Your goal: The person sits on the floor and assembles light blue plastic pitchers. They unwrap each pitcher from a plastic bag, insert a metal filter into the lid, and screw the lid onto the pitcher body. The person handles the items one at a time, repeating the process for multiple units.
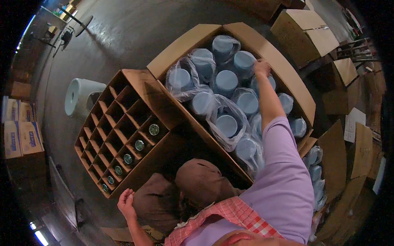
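My right hand (pixel 262 67) reaches to the far right side of a large open carton (pixel 197 133). Its fingers are bent together beside a blue round-topped container (pixel 245 60) in clear plastic; what they grip is hidden. Several similar containers in clear bags (pixel 236 139) fill that carton. My left hand (pixel 127 202) hangs by my left knee, fingers apart and loosely bent, holding nothing. Close to it stands a cardboard box with dividers (pixel 123 76). Glass pieces with round tops (pixel 154 129) sit in the row of compartments nearest my knees; the other compartments look dark.
A pale stool (pixel 78 97) stands beyond the divided box. More cartons (pixel 305 35) are at the far right, with loose cardboard flaps (pixel 332 156) nearer me. Bagged blue containers (pixel 315 174) lie beside my right arm. Printed packages (pixel 22 127) are stacked at the left.
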Demonstrator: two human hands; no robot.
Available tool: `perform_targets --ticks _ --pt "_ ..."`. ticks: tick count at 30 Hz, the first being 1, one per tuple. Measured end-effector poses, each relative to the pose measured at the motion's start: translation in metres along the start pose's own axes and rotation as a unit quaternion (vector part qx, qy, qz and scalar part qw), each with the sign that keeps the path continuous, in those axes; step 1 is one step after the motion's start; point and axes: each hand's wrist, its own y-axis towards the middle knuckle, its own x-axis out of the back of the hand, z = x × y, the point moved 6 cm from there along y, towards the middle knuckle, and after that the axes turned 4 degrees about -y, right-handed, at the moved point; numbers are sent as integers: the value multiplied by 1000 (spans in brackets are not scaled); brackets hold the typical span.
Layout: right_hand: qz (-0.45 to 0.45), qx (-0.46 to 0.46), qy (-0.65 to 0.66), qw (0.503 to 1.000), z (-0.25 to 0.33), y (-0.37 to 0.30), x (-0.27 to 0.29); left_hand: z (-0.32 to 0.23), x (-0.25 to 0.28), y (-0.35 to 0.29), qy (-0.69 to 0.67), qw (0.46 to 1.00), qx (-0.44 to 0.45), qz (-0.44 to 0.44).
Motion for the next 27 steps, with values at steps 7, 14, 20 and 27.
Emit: perform_targets --ticks 7,14,20,27 --pt "182 72 501 843 55 -15 66 -60 -55 16 -39 994 -66 76" --pt "520 266 640 499 173 -231 237 -121 -252 21 -311 860 80 396" --pt "826 390 380 142 166 -470 297 -131 -308 -41 -461 636 165 597" --pt "772 491 345 209 119 -520 350 -104 -221 -69 -461 741 80 481"
